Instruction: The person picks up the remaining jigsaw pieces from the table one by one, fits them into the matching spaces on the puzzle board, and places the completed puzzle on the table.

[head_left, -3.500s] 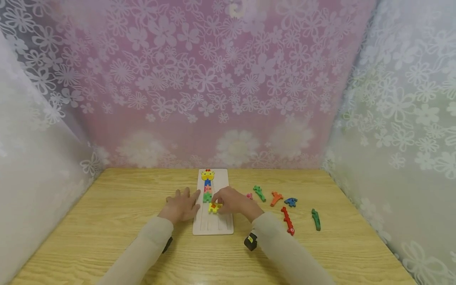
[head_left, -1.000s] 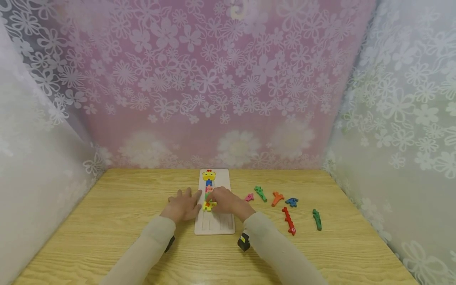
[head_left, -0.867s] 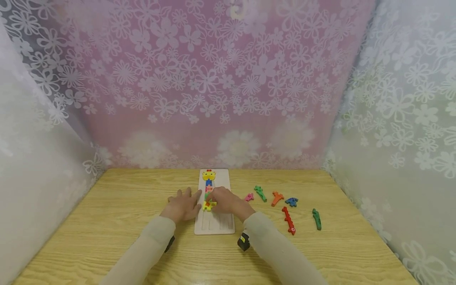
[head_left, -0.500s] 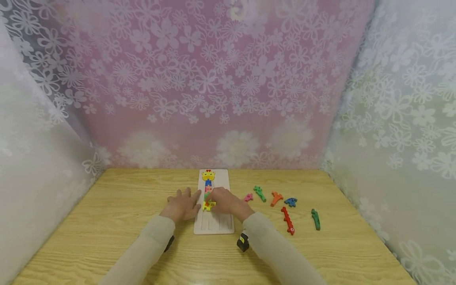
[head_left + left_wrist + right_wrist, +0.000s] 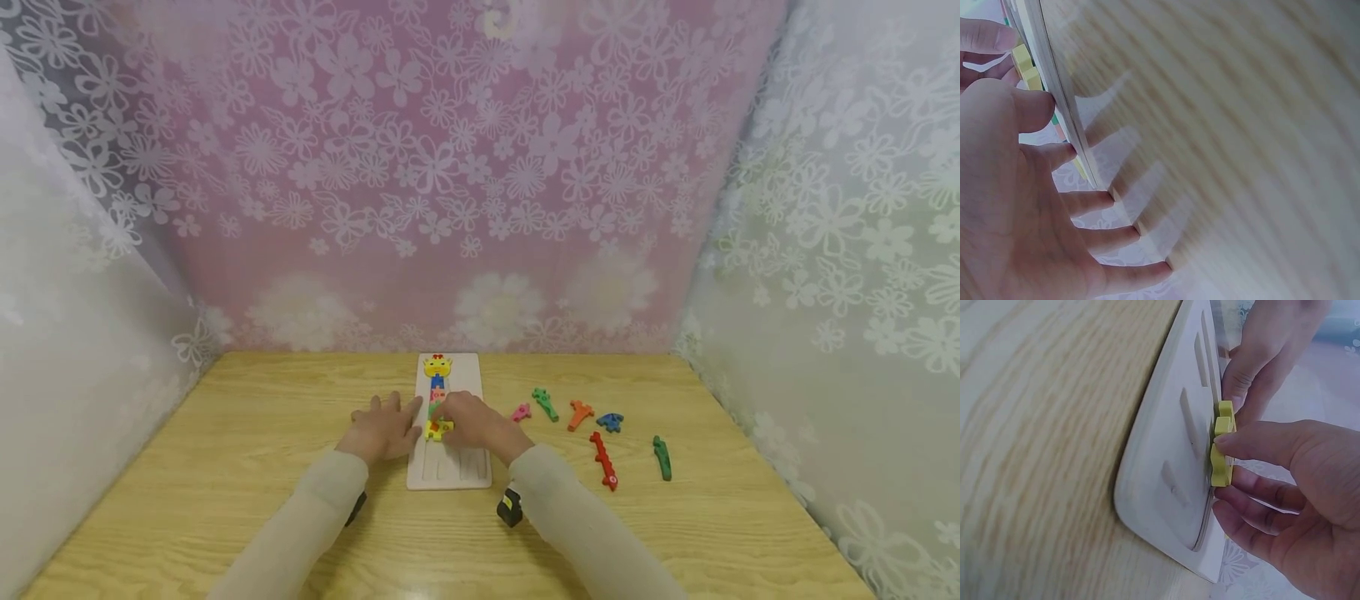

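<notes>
A pale wooden puzzle board (image 5: 453, 479) with a recess lies on the table. Down its left side run a yellow giraffe head (image 5: 437, 367), a blue piece (image 5: 437, 382), a pink piece and a partly covered green piece. Just below them is a yellow puzzle piece (image 5: 1221, 469), pinched between thumb and fingers of my right hand (image 5: 474, 422). In the right wrist view it stands proud of the board; whether it is seated is unclear. My left hand (image 5: 381, 431) has spread fingers, with thumb and index finger touching the board's left edge and other fingertips on the table.
Right of the board lie loose pieces: pink (image 5: 521, 412), light green (image 5: 545, 404), orange (image 5: 581, 415), blue (image 5: 611, 422), long red (image 5: 603, 461) and dark green (image 5: 662, 458). Patterned curtains (image 5: 480, 208) enclose the wooden table (image 5: 420, 542) at back and sides.
Since the oldest frame, my right hand has brought the yellow puzzle piece leftward and slightly up, into line under the green piece. Over the last second both hands look still.
</notes>
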`<act>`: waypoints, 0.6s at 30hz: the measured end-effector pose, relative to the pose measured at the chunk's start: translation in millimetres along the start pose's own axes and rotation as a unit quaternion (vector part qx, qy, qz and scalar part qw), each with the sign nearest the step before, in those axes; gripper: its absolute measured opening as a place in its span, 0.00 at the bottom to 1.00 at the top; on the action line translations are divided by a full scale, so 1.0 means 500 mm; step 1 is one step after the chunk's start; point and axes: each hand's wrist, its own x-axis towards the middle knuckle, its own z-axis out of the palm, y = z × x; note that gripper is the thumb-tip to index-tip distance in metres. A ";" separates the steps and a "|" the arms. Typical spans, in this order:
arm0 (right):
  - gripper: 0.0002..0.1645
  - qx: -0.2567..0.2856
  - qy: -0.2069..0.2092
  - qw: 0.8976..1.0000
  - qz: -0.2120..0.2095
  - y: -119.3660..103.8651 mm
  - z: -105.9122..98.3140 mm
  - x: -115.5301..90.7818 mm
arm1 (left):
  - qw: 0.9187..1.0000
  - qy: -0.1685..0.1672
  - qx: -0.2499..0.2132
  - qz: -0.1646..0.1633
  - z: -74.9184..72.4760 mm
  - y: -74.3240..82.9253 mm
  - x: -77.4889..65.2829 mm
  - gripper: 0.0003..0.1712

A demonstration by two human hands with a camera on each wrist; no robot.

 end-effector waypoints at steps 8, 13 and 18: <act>0.17 -0.005 0.016 1.000 0.008 0.002 -0.003 -0.005 | 1.000 0.007 -0.002 0.005 -0.006 0.001 0.007 0.36; 0.17 0.004 0.010 1.000 0.015 0.003 0.006 -0.011 | 1.000 0.003 -0.007 0.009 0.000 0.004 0.001 0.36; 0.17 0.007 0.018 1.000 0.012 0.000 0.006 -0.011 | 1.000 0.003 -0.001 0.005 0.001 0.001 0.002 0.36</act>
